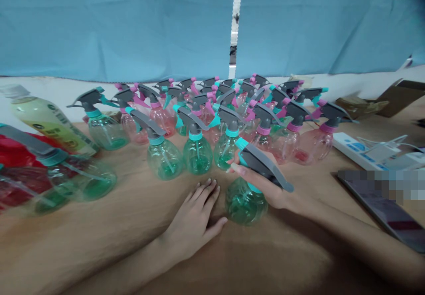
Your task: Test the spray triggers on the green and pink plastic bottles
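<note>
My right hand (265,180) is closed around the neck of a green spray bottle (245,202) with a grey and teal trigger head. That bottle is close to the tabletop; whether it touches is hard to tell. Flat on the wooden table (139,242) lies my left hand (195,219), fingers stretched out, holding nothing, just left of the held bottle. Directly beyond my hands stand more green spray bottles (198,155) with teal collars. Behind and to the right are pink spray bottles (314,146) with magenta collars, packed in rows.
At the left, two blurred green spray bottles (83,177) stand before a drink bottle (49,122) and a red item (20,153). On the right are a white power strip (353,151), a dark tablet or phone (375,206) and an open cardboard box (400,98). A blue cloth (133,29) hangs behind.
</note>
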Motion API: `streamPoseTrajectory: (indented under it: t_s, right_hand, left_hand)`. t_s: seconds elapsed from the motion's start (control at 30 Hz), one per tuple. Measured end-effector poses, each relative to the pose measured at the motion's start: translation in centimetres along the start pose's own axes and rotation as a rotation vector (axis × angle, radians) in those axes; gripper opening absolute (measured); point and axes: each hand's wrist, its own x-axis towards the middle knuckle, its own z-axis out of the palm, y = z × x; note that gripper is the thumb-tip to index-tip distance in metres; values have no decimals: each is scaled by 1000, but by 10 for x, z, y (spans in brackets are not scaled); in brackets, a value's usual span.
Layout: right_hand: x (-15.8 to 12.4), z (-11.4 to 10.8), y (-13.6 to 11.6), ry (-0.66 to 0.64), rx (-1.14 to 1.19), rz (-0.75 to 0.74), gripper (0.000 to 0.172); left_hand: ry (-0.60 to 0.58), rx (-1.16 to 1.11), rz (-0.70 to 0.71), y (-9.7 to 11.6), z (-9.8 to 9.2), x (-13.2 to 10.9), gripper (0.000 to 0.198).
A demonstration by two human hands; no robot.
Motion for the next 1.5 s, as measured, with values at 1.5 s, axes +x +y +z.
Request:
streamPoseTrajectory:
  t_s: [1.5]
  right_hand:
    - [-2,2,-4,-11,107,40,27]
  left_hand:
    - [-10,-13,-5,0,0,0,65]
